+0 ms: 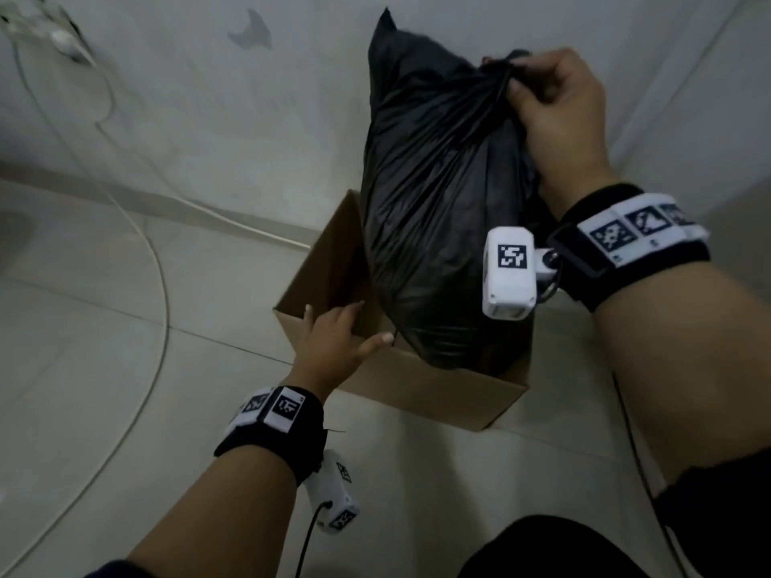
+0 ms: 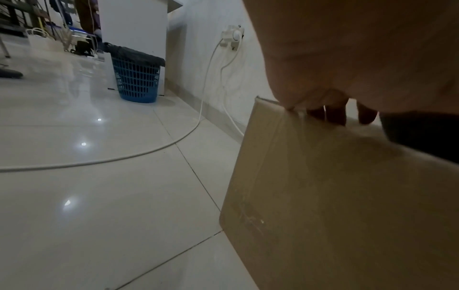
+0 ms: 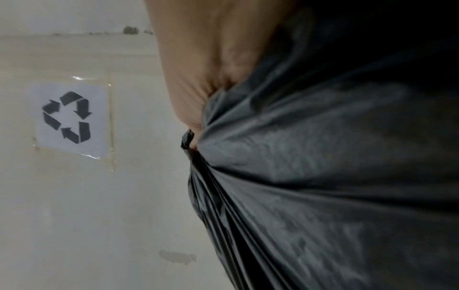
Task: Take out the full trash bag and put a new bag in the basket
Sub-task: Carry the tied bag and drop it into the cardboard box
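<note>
- While the cardboard box [image 1: 417, 390] is standing in for the basket on the tiled floor [image 1: 125, 327] against the wall, it is looking light and stiff-sided, likely to slide or tip unless held at its rim.
- Bulging with creased black film, the full trash bag [image 1: 438, 202] is hanging mostly above the box, its bottom still dipping inside; it is reading as soft, slippery and moderately heavy, so the bunched neck is the sound place to take it, not the thin sides, which could tear.
- Up at that gathered neck, the right hand [image 1: 559, 114] is clenching its fingers [image 1: 519, 91] round the plastic and bearing the load.
- Down at the near corner, the left hand [image 1: 333, 340] is hooking its fingers [image 2: 335, 115] over the box rim, steadying it.
</note>
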